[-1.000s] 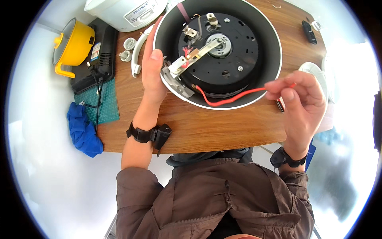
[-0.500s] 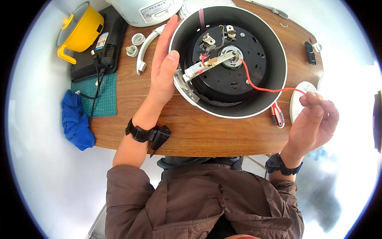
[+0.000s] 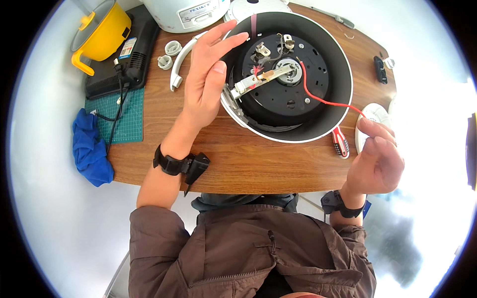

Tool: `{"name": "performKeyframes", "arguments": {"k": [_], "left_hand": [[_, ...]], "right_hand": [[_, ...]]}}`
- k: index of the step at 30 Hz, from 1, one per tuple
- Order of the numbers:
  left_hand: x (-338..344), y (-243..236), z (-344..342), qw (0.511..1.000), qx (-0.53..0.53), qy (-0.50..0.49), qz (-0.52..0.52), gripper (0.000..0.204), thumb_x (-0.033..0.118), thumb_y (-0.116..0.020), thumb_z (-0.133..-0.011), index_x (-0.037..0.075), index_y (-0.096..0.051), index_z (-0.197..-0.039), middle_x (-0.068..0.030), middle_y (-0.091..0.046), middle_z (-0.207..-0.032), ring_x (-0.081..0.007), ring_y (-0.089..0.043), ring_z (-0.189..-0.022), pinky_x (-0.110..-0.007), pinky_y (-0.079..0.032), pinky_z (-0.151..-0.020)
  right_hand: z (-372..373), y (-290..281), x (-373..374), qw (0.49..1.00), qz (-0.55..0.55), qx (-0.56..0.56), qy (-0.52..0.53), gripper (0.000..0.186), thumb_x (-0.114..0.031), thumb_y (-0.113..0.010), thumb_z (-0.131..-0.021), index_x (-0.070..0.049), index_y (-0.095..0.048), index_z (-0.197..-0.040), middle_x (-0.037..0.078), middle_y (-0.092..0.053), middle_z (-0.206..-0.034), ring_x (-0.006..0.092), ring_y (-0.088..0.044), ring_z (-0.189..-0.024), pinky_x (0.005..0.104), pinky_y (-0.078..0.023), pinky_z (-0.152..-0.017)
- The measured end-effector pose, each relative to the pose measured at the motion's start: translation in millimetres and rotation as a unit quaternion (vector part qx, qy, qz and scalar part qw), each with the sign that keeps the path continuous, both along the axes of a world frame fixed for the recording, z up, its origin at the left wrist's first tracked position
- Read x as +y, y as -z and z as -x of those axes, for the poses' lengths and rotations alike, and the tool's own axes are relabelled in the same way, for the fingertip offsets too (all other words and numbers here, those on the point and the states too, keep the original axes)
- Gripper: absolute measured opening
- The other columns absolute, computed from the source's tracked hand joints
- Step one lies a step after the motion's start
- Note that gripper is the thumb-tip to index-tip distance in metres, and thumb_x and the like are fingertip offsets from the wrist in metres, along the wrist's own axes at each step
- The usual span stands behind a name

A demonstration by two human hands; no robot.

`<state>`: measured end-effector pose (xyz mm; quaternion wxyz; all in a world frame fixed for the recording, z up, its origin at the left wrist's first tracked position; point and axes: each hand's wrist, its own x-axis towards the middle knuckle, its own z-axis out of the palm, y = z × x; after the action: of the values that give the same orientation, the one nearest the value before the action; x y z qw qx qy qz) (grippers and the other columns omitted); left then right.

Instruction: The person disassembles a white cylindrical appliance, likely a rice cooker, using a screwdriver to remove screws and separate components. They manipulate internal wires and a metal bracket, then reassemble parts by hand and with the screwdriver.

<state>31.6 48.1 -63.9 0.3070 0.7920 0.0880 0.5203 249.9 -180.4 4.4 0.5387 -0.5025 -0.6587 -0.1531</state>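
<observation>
A rice cooker housing [image 3: 343, 74] lies on the table with its open side up, showing a dark inside and a black round base plate [image 3: 313, 82]. My left hand [image 3: 204, 79] is at its left rim, fingers stretched and apart, index finger reaching over the edge. My right hand [image 3: 375, 156], right of the housing, pinches one end of a red wire [image 3: 325, 101]. The wire runs over the rim; its other end stands near the central disc [image 3: 293, 75], seemingly loose. A metal strip [image 3: 261, 79] with frayed red strands crosses from the left rim toward the disc.
A red-and-black screwdriver handle [image 3: 340, 144] and a white round part [image 3: 376, 116] lie to the right. A curved white handle [image 3: 180, 67], white caps [image 3: 173, 48], a yellow pot [image 3: 104, 37], a green mat [image 3: 130, 114] and a blue cloth [image 3: 92, 149] are left.
My right hand has moved left and slightly down with the wire. The wire's inner end has shifted up, away from the strip's tip. My left index finger now reaches over the rim.
</observation>
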Motion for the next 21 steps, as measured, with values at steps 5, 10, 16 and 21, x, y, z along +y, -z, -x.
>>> {"name": "performKeyframes", "arguments": {"k": [5, 10, 16, 21], "left_hand": [[-0.4, -11.5, 4.5, 0.999, 0.030, -0.023, -0.035, 0.041, 0.011, -0.043, -0.099, 0.004, -0.067, -0.131, -0.0165, -0.052, -0.149, -0.0332, -0.044, -0.140, -0.043, -0.033, -0.116], [0.5, -25.3, 7.5, 0.989, 0.086, -0.046, -0.110, 0.049, 0.000, -0.045, -0.088, 0.006, -0.067, -0.132, -0.0123, -0.052, -0.150, -0.0358, -0.042, -0.143, -0.046, -0.032, -0.118], [-0.1, -54.6, 12.6, 0.963, 0.195, -0.046, -0.181, 0.064, -0.007, -0.046, -0.078, 0.008, -0.061, -0.139, -0.0095, -0.051, -0.151, -0.0341, -0.042, -0.145, -0.047, -0.031, -0.121], [-1.4, -61.8, 13.4, 0.958, 0.241, -0.018, -0.151, 0.062, -0.006, -0.044, -0.083, 0.005, -0.058, -0.142, -0.0140, -0.051, -0.150, -0.0319, -0.045, -0.142, -0.045, -0.033, -0.120]], "right_hand": [[5.1, -14.1, 0.7, 0.992, 0.045, -0.109, 0.050, 0.015, 0.003, -0.064, -0.097, 0.001, -0.059, -0.112, 0.027, -0.075, -0.101, 0.0358, -0.074, -0.090, 0.0442, -0.060, -0.082], [-3.7, -18.3, 16.7, 0.992, -0.005, -0.123, 0.034, 0.018, 0.010, -0.068, -0.088, 0.002, -0.061, -0.103, 0.024, -0.076, -0.100, 0.0352, -0.075, -0.087, 0.0385, -0.061, -0.075], [-8.4, -22.1, 28.9, 0.986, -0.019, -0.164, 0.019, 0.020, 0.011, -0.071, -0.082, 0.003, -0.064, -0.098, 0.023, -0.076, -0.102, 0.0348, -0.075, -0.087, 0.0362, -0.061, -0.071], [3.5, -14.1, 27.1, 0.992, -0.028, -0.118, 0.030, 0.022, 0.013, -0.072, -0.080, 0.003, -0.064, -0.099, 0.023, -0.076, -0.102, 0.0342, -0.075, -0.087, 0.0363, -0.061, -0.073]]}}
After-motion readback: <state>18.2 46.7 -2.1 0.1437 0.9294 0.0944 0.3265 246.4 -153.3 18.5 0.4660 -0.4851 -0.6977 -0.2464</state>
